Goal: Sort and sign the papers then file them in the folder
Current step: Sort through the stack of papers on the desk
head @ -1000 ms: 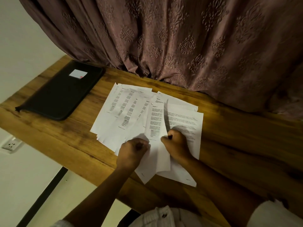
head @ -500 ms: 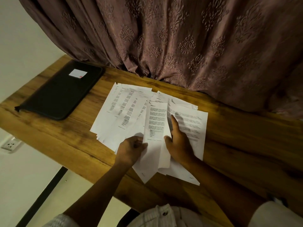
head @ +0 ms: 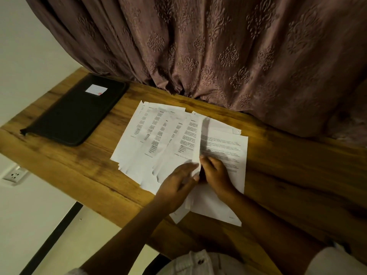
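Several printed white papers [head: 156,135] lie fanned across the middle of the wooden table [head: 297,175]. One sheet [head: 198,139] stands up on edge in the middle of the fan. My right hand [head: 217,176] pinches that sheet at its lower corner with curled fingers and rests on a text page [head: 224,143] lying flat to the right. My left hand [head: 177,185] lies with stretched fingers on the near ends of the fanned papers, its fingertips touching the raised sheet. A shut black zip folder [head: 75,116] with a white label lies at the far left of the table.
A patterned mauve curtain [head: 218,52] hangs along the far edge of the table. The table's near edge runs diagonally, with a wall socket [head: 14,175] and pale floor beyond it at the left. Bare wood shows to the right of the papers.
My right hand went from pointing along the text page to pinching one sheet, which now stands on edge. My left hand uncurled and slid right across the fan.
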